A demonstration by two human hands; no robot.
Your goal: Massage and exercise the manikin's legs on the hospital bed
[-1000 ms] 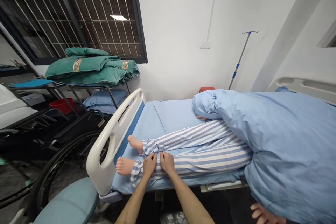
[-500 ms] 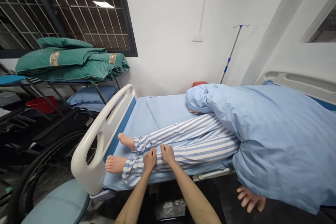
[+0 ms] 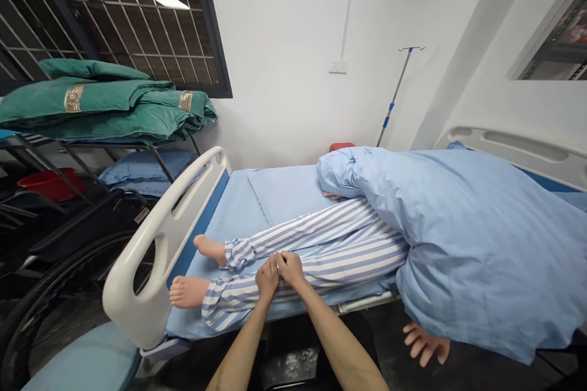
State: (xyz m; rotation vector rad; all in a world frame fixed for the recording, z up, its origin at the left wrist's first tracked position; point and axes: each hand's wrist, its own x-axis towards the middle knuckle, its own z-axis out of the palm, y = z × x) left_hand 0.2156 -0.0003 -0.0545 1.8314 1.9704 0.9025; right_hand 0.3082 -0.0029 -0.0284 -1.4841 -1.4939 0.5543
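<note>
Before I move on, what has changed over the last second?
The left hand and right hand have moved up the trousers, away from the feet, toward the quilt, and closer together. The view has swung right. Whether either grip took or let go of fabric, I cannot tell. Feet and quilt look unmoved.

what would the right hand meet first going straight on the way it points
Probably the far striped trouser leg, though the right hand might brush the left hand first; its height over the bed is unclear.
</note>
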